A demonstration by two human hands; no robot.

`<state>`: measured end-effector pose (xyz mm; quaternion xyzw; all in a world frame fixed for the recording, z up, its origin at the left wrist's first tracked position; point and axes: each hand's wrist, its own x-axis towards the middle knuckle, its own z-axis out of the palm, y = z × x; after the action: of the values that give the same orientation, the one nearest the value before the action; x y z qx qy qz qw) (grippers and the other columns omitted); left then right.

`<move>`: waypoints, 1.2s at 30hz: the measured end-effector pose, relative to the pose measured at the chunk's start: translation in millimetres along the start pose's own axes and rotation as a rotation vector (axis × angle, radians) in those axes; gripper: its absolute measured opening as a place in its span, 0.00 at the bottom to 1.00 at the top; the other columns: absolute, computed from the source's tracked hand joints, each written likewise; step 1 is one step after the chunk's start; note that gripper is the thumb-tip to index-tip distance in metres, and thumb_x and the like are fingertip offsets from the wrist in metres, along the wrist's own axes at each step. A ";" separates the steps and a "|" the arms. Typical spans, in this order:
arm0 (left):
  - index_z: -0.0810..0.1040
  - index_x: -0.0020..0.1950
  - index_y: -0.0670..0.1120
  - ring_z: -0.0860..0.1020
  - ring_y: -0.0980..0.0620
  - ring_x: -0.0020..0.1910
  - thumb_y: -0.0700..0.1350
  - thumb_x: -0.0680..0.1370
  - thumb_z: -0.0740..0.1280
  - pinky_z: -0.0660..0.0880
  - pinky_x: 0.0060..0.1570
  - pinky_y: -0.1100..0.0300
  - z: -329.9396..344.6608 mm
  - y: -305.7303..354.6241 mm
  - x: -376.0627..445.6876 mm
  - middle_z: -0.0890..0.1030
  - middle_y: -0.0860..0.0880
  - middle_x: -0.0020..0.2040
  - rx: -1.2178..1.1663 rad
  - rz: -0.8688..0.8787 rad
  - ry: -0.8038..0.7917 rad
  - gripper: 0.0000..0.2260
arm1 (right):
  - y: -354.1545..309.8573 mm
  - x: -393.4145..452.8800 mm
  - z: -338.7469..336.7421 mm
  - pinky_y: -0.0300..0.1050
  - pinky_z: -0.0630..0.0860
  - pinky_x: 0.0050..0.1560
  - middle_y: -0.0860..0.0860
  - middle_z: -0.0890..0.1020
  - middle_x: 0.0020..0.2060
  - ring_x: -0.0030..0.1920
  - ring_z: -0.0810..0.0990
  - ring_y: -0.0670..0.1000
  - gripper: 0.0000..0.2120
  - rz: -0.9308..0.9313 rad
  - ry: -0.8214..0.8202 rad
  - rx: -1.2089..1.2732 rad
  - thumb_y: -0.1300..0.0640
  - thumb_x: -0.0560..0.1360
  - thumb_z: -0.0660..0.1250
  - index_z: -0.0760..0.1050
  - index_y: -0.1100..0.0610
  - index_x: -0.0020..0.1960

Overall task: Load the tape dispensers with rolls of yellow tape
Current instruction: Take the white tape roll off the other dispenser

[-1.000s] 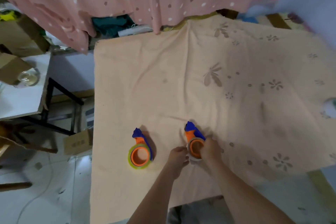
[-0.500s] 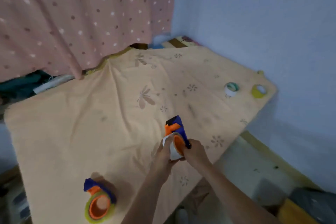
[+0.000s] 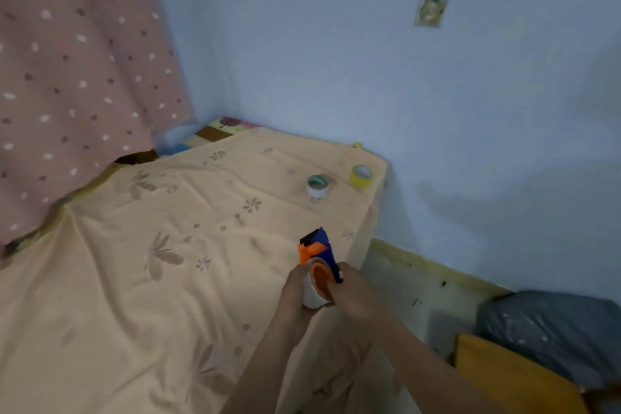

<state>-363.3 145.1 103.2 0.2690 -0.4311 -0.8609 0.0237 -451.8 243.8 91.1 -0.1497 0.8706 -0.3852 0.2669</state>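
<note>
Fingers [image 3: 295, 282] of both hands gripping tape dispenser [image 3: 317, 255]

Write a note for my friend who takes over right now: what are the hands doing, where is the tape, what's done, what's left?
Left hand and right hand together hold the blue-and-orange dispenser above the cloth-covered table; a white roll sits on its hub.
Yellow tape roll and a white roll with green core lie at the table's far corner.
Done: cannot tell.
Left, probably: fit the yellow roll to this dispenser.

One head-worn view looks forward and down, near the hands, toward the cloth-covered table [image 3: 168, 296] and wall corner [image 3: 336, 60]
</note>
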 end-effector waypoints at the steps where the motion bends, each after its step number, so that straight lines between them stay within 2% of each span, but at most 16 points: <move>1: 0.88 0.46 0.50 0.87 0.46 0.41 0.53 0.74 0.69 0.83 0.37 0.53 15.8 2.4 9.4 0.88 0.42 0.45 0.016 -0.002 -0.010 0.11 | 3.2 7.2 -14.1 0.34 0.72 0.34 0.49 0.82 0.44 0.39 0.80 0.45 0.14 -0.008 0.017 -0.002 0.46 0.78 0.65 0.74 0.54 0.57; 3: 0.89 0.42 0.48 0.87 0.48 0.39 0.53 0.69 0.71 0.83 0.36 0.54 47.2 7.9 29.1 0.88 0.43 0.42 0.046 0.013 -0.022 0.11 | 7.5 23.1 -42.9 0.37 0.73 0.42 0.52 0.82 0.50 0.47 0.82 0.51 0.15 -0.017 0.048 0.006 0.48 0.79 0.64 0.74 0.56 0.61; 4: 0.88 0.43 0.47 0.87 0.47 0.38 0.52 0.70 0.70 0.83 0.35 0.54 61.7 9.7 39.2 0.87 0.42 0.41 0.029 0.008 -0.011 0.11 | 9.3 31.1 -57.4 0.38 0.73 0.45 0.54 0.82 0.52 0.50 0.81 0.52 0.16 -0.020 0.050 0.020 0.49 0.79 0.64 0.74 0.57 0.61; 7: 0.82 0.55 0.43 0.87 0.45 0.39 0.49 0.79 0.65 0.83 0.35 0.54 92.7 9.9 71.6 0.87 0.40 0.42 -0.010 -0.014 0.055 0.12 | 13.7 52.7 -97.1 0.39 0.71 0.44 0.55 0.82 0.54 0.51 0.80 0.53 0.16 -0.022 0.025 0.077 0.49 0.79 0.64 0.74 0.57 0.61; 10: 0.79 0.63 0.44 0.88 0.46 0.41 0.49 0.82 0.62 0.84 0.38 0.53 115.8 8.6 96.7 0.87 0.40 0.45 -0.051 -0.003 0.068 0.15 | 19.2 70.6 -125.4 0.42 0.73 0.49 0.56 0.82 0.55 0.54 0.81 0.55 0.14 -0.014 0.011 0.119 0.53 0.79 0.65 0.74 0.58 0.62; 13: 0.80 0.61 0.43 0.87 0.47 0.42 0.51 0.83 0.60 0.83 0.44 0.53 132.8 8.3 117.2 0.87 0.40 0.46 -0.021 -0.018 0.065 0.16 | 26.8 91.0 -142.7 0.39 0.72 0.46 0.56 0.82 0.55 0.53 0.80 0.53 0.14 -0.021 0.003 0.133 0.54 0.79 0.65 0.74 0.58 0.62; 15: 0.78 0.64 0.43 0.86 0.44 0.46 0.52 0.83 0.59 0.82 0.45 0.51 142.2 10.2 135.1 0.85 0.38 0.50 0.015 -0.024 0.074 0.17 | 32.0 107.9 -151.8 0.37 0.71 0.43 0.55 0.82 0.56 0.53 0.80 0.52 0.14 -0.021 -0.006 0.138 0.54 0.80 0.65 0.74 0.57 0.63; 17: 0.74 0.68 0.42 0.82 0.43 0.47 0.51 0.84 0.58 0.81 0.45 0.48 154.4 14.5 154.9 0.81 0.37 0.52 0.051 -0.049 0.097 0.18 | 34.9 126.7 -161.7 0.38 0.74 0.47 0.55 0.81 0.58 0.56 0.80 0.53 0.16 -0.005 -0.013 0.154 0.53 0.80 0.66 0.73 0.56 0.65; 19: 0.73 0.67 0.41 0.80 0.42 0.48 0.51 0.84 0.58 0.79 0.47 0.47 164.5 18.1 177.1 0.80 0.37 0.51 0.047 -0.067 0.106 0.18 | 36.1 148.2 -172.6 0.42 0.78 0.50 0.55 0.82 0.57 0.57 0.81 0.54 0.16 -0.004 -0.008 0.182 0.52 0.80 0.66 0.73 0.56 0.65; 23: 0.78 0.67 0.45 0.83 0.40 0.50 0.51 0.83 0.61 0.82 0.44 0.49 175.3 25.5 238.3 0.82 0.35 0.57 -0.001 0.029 0.068 0.17 | 38.7 206.2 -197.5 0.39 0.80 0.41 0.53 0.81 0.52 0.49 0.81 0.51 0.14 -0.007 0.006 0.188 0.51 0.79 0.66 0.73 0.56 0.63; 26: 0.73 0.71 0.37 0.81 0.39 0.45 0.47 0.85 0.58 0.82 0.36 0.55 188.1 40.0 298.0 0.78 0.35 0.56 0.034 -0.057 0.125 0.19 | 35.6 259.5 -216.3 0.37 0.78 0.35 0.48 0.80 0.45 0.42 0.80 0.47 0.10 0.014 0.007 0.145 0.49 0.78 0.66 0.73 0.52 0.56; 28: 0.73 0.69 0.38 0.80 0.40 0.47 0.49 0.83 0.61 0.82 0.37 0.52 193.4 48.6 332.2 0.77 0.36 0.54 -0.028 -0.064 0.167 0.19 | 28.8 290.9 -229.8 0.35 0.77 0.30 0.45 0.80 0.39 0.37 0.79 0.44 0.05 0.028 -0.008 0.120 0.49 0.78 0.67 0.73 0.48 0.48; 30: 0.75 0.68 0.41 0.82 0.40 0.52 0.51 0.80 0.67 0.84 0.37 0.48 193.6 54.7 358.2 0.81 0.37 0.56 -0.106 -0.062 0.203 0.20 | 19.7 316.2 -242.5 0.31 0.75 0.26 0.41 0.80 0.36 0.34 0.81 0.42 0.07 -0.017 -0.039 0.087 0.51 0.78 0.67 0.73 0.43 0.42; 32: 0.75 0.67 0.46 0.82 0.40 0.56 0.53 0.76 0.73 0.84 0.46 0.43 187.9 58.9 384.3 0.82 0.40 0.59 -0.063 -0.051 0.268 0.22 | 11.0 339.7 -255.0 0.27 0.72 0.23 0.40 0.79 0.34 0.31 0.80 0.40 0.10 -0.060 -0.034 0.039 0.53 0.79 0.66 0.72 0.41 0.40; 34: 0.73 0.68 0.48 0.81 0.41 0.59 0.54 0.74 0.74 0.81 0.57 0.40 184.4 66.7 408.3 0.82 0.42 0.61 0.036 -0.057 0.280 0.25 | 6.7 364.1 -264.0 0.25 0.70 0.22 0.40 0.78 0.33 0.30 0.78 0.39 0.10 -0.075 -0.004 0.011 0.53 0.78 0.66 0.71 0.42 0.40; 36: 0.73 0.69 0.48 0.81 0.41 0.60 0.53 0.74 0.75 0.79 0.61 0.39 186.2 72.1 423.5 0.82 0.42 0.61 0.048 -0.049 0.281 0.26 | 5.9 385.1 -268.7 0.26 0.71 0.22 0.41 0.79 0.35 0.33 0.80 0.40 0.06 -0.070 -0.012 0.000 0.54 0.78 0.67 0.73 0.44 0.44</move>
<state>-828.9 120.1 60.2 0.3980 -0.4371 -0.8046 0.0567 -921.0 226.9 102.7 -0.1825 0.8632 -0.3934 0.2586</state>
